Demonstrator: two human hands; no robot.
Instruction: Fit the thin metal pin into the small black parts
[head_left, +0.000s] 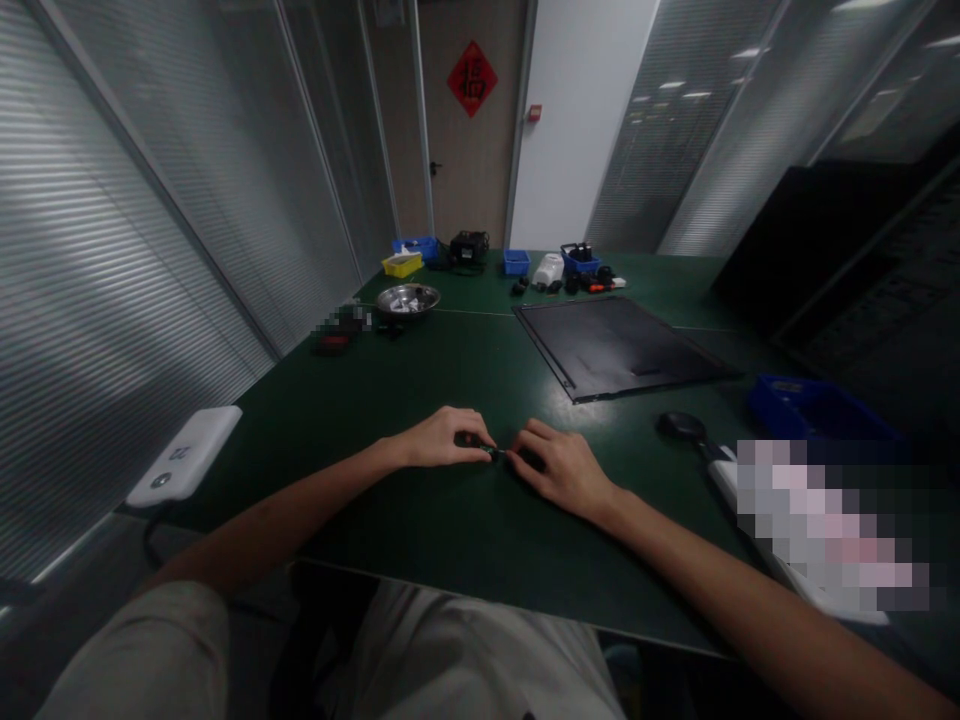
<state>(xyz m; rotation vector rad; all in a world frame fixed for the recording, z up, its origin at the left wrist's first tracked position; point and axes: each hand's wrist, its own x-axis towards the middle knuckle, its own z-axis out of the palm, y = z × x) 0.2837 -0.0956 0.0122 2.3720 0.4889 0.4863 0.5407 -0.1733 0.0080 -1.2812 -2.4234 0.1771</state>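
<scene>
Close together over the green table [420, 370], my two hands meet fingertip to fingertip. My left hand [439, 437] is closed in a pinch on a small dark piece with a greenish spot [494, 453]; its kind is too small to tell. Thumb and forefinger of my right hand [564, 468] are pinched at the other end of that piece, where a thin light line shows. What exactly the right fingers hold is hidden. A dark patch with a bit of red shows through the gap inside my left hand.
A black flat panel [622, 345] lies beyond my right hand. At left back stand a metal bowl [407, 300] and a yellow tray [403, 264]. Rightward are a blue bin [817, 410] and a black-headed device [681, 427]. A white box [187, 455] sits at the left edge.
</scene>
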